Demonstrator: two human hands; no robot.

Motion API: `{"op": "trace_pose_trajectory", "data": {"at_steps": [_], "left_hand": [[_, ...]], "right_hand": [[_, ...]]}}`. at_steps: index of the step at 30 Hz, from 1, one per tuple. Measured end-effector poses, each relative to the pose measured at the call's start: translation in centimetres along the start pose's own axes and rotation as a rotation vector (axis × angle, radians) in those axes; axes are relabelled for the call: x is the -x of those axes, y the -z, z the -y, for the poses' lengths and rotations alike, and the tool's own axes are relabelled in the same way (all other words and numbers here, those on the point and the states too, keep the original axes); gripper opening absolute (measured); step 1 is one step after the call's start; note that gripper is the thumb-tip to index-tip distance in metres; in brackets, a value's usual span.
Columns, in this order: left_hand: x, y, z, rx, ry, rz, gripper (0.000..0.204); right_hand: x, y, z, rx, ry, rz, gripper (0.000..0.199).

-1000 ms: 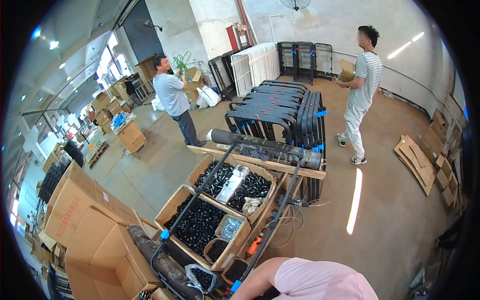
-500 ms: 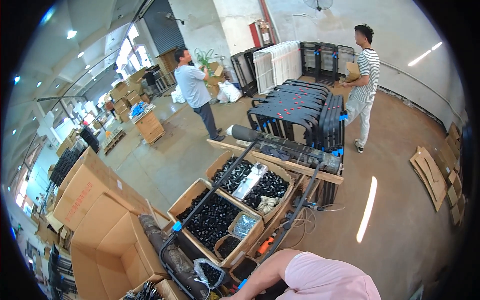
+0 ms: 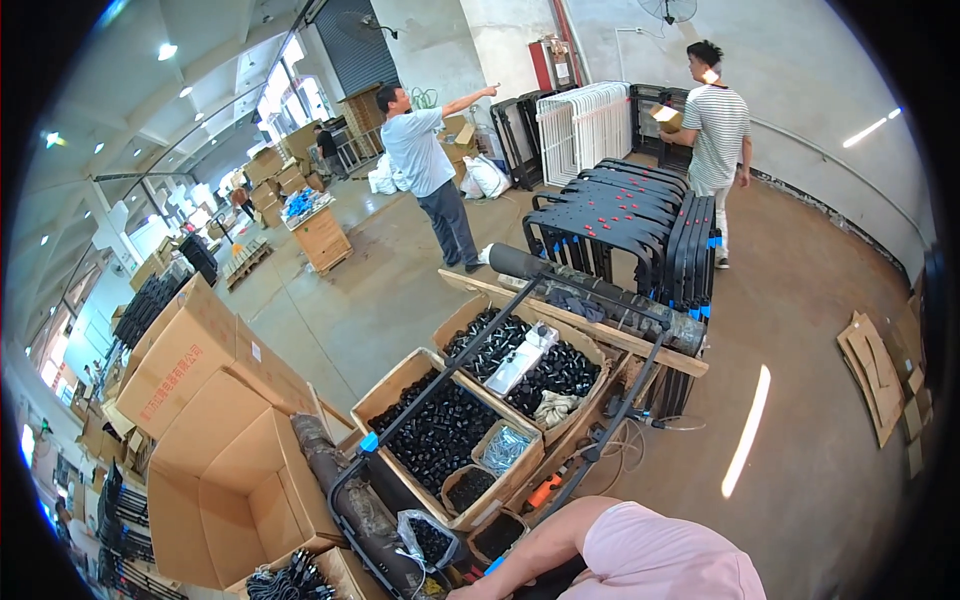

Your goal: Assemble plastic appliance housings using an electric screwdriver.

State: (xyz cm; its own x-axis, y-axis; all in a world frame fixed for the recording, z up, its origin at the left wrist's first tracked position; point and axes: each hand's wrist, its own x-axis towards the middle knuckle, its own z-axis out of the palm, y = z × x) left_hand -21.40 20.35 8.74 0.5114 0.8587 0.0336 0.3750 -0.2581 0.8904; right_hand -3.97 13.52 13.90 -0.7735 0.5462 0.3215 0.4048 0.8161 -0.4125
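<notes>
From the lower right, in a pink sleeve, my right arm (image 3: 560,545) reaches left across the front of a black tubular metal frame (image 3: 440,390). Only a sliver of my right hand (image 3: 462,592) shows at the lower edge, beside the frame's near end; its fingers are hidden. My left hand is out of view. The frame lies over two wrapped rollers, a near one (image 3: 325,462) and a far one (image 3: 600,290), with blue tape on its tube. Under it, a cardboard box (image 3: 362,412) holds black plastic parts and a small box of silvery hardware (image 3: 507,449).
Behind that box stands another box of black parts (image 3: 575,372). A large open carton (image 3: 215,480) is at left, and a bag of small black parts (image 3: 430,538) lies near my hand. Stacked black frames (image 3: 610,215) and two people, one pointing (image 3: 425,165), one in stripes (image 3: 718,130), are beyond.
The view has shifted, so the scene sits farther right. The person in light blue has raised an arm to point; the person in stripes has turned away. My right arm stays nearly the same.
</notes>
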Motion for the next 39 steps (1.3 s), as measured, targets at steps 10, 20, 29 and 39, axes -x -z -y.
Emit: {"op": "trace_pose_trajectory", "data": {"at_steps": [10, 20, 29, 39], "left_hand": [[-3.5, -4.9, -0.9, -0.059, -0.189, 0.207, 0.028], [-5.2, -6.7, -1.2, -0.142, -0.346, 0.286, 0.025], [-7.2, -9.2, -0.8, -0.177, -0.491, 0.341, 0.023], [-8.4, -11.3, -1.2, -0.246, -0.649, 0.398, 0.022]], "right_hand": [[0.6, 2.7, 0.7, -0.204, -0.06, 0.001, 0.022], [0.4, -2.3, -1.8, -0.092, 0.069, -0.035, 0.023], [0.3, 0.7, -0.4, -0.183, -0.087, -0.013, 0.015], [0.0, 1.6, 0.8, -0.183, 0.009, -0.072, 0.016]]}}
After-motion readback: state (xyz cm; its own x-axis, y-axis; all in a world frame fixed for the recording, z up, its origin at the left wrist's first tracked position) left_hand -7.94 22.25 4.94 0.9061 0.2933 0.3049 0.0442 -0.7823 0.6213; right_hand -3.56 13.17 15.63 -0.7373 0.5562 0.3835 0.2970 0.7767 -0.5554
